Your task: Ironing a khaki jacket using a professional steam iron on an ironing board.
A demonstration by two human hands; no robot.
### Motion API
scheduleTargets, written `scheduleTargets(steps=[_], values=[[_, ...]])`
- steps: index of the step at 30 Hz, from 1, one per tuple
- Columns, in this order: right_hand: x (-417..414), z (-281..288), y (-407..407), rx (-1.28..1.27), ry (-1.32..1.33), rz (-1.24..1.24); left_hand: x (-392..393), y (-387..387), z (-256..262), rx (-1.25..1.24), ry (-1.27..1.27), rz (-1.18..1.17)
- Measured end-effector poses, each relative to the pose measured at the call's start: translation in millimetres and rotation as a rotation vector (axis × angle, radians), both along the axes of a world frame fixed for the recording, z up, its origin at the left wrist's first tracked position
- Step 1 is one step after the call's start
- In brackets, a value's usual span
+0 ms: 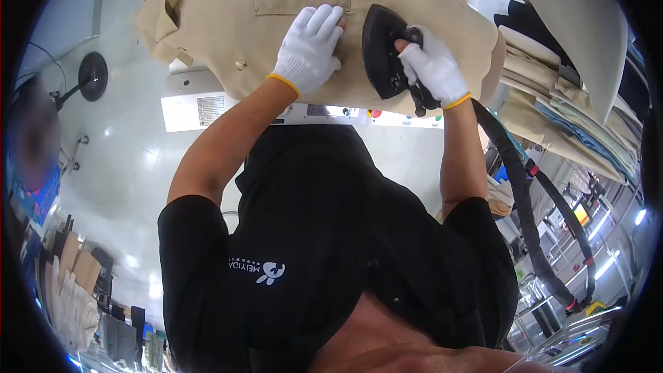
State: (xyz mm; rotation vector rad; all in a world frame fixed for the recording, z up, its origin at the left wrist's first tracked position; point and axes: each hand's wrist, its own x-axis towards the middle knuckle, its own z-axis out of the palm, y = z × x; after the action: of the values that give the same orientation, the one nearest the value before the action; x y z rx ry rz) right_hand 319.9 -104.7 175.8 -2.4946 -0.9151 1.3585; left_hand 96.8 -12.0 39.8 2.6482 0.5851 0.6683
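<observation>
A beige garment (207,31) lies spread over the pressing table, with a rectangular welt or flap pocket (302,1) and a round metallic button (240,65) on it. My left hand (310,46), in a white knit glove with a yellow cuff, rests on the cloth just below the pocket's right end, palm down. In the same kind of glove, my right hand (434,65) grips the handle of a black iron (382,52). The iron is on the garment, right of my left hand, its pointed tip towards the far side. Its soleplate is hidden.
A white control panel (178,109) with a red button (375,113) runs along the table's near edge. The iron's wrapped hose (510,166) hangs at the right. Beyond it is a pile of folded garments (564,109). A round black stool or pedestal (93,76) stands at the left.
</observation>
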Motion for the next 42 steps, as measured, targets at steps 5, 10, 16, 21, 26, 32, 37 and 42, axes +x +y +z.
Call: scheduleTargets(steps=[5, 10, 16, 21, 26, 32, 37, 42], values=[[9, 6, -7, 0.026, -0.043, -0.089, -9, 0, -1, -0.036, 0.066, -0.036], [-11, 0, -2, 0.090, -0.102, 0.106, -15, -6, -4, -0.055, 0.016, -0.041], [-47, -28, 14, -0.022, -0.040, 0.227, -44, -7, -3, -0.067, 0.033, 0.063], [-59, -51, 12, 0.015, -0.117, 0.302, -78, 2, 7, -0.112, 0.108, 0.218], [-69, -51, 25, 0.011, -0.102, 0.319, -101, 7, 9, -0.117, 0.231, 0.363], [-86, -57, 40, 0.070, -0.095, 0.394, -130, 25, -4, -0.123, 0.256, 0.472], [-106, -54, 61, 0.109, -0.087, 0.482, -162, 43, -16, -0.084, 0.310, 0.468], [-123, -61, 73, 0.161, -0.108, 0.620, -179, 55, -23, -0.052, 0.354, 0.433]])
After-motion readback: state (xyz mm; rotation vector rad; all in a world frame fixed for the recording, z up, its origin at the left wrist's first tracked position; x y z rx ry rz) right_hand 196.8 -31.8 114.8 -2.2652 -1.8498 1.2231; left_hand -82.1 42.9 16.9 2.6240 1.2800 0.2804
